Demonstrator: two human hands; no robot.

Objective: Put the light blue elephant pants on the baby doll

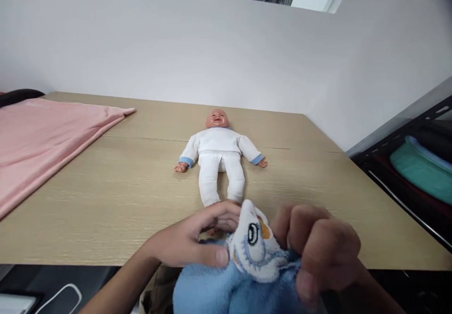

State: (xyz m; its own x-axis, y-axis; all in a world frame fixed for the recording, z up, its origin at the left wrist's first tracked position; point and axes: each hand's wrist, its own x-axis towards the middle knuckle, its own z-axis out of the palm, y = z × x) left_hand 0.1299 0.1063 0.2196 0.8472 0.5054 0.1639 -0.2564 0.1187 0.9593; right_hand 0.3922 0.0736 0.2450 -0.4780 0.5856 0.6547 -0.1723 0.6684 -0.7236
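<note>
A light-blue plush cloth item (pixel 208 285) with an embroidered white face patch (pixel 253 243) is bunched up at the near edge of the table. My left hand (pixel 192 241) grips it from the left, thumb on top and fingers behind the patch. On the other side my right hand (pixel 323 248) is closed on the fabric, slightly blurred. Whether the item is a garment or a toy I cannot tell. Just beyond my hands, a baby doll (pixel 219 142) lies face up, dressed in a white top with blue cuffs and white trousers. Its feet are mostly hidden behind my left hand.
A pink cloth (pixel 63 140) covers the left side of the wooden table (pixel 300 177). To the right stands a black rack (pixel 381 182) with folded green fabric (pixel 420 165). A white wall (pixel 197 50) rises behind the table. A white cable (pixel 70 288) shows at lower left.
</note>
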